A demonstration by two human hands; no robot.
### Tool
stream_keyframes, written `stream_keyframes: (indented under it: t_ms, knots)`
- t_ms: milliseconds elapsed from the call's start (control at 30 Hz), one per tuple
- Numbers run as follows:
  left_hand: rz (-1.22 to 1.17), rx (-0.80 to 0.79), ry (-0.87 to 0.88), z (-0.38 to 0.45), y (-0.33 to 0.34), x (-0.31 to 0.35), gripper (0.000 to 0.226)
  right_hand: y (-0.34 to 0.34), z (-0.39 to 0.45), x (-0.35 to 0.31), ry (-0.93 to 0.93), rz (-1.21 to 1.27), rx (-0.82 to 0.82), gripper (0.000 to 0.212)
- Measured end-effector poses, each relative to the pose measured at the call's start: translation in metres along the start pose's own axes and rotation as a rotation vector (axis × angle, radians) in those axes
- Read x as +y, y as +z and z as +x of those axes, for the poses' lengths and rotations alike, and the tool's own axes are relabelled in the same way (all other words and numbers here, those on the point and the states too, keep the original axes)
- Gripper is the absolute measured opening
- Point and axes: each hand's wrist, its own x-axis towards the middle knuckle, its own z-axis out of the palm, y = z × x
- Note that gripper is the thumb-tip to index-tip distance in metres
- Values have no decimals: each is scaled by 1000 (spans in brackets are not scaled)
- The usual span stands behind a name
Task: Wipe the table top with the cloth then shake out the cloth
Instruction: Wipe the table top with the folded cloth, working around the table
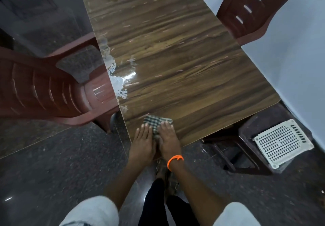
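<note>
Hands [156,141] flat on cloth [157,121], table-edge [198,138].

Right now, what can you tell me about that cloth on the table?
The cloth is a small checked piece, dark green and white, seemingly woven fabric, folded or bunched flat. It lies near the table's near edge. The left hand and right hand both press on it with straight fingers, covering its near part.

Head-height, downward over table [175,58]

Both hands cover the near part of the cloth [156,122]; the table [175,58] runs past the top edge.
</note>
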Motion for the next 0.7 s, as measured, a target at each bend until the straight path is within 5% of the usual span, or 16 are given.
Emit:
stream_keyframes:
  t_ms: [300, 700]
  knots:
    - [-54, -27, -1, -85, 23, 30, 61, -13, -66, 25, -226, -75, -95, 44]
    - [-12, -83, 44, 27, -23, -31, 73, 16, 28, -6, 105, -82, 56, 38]
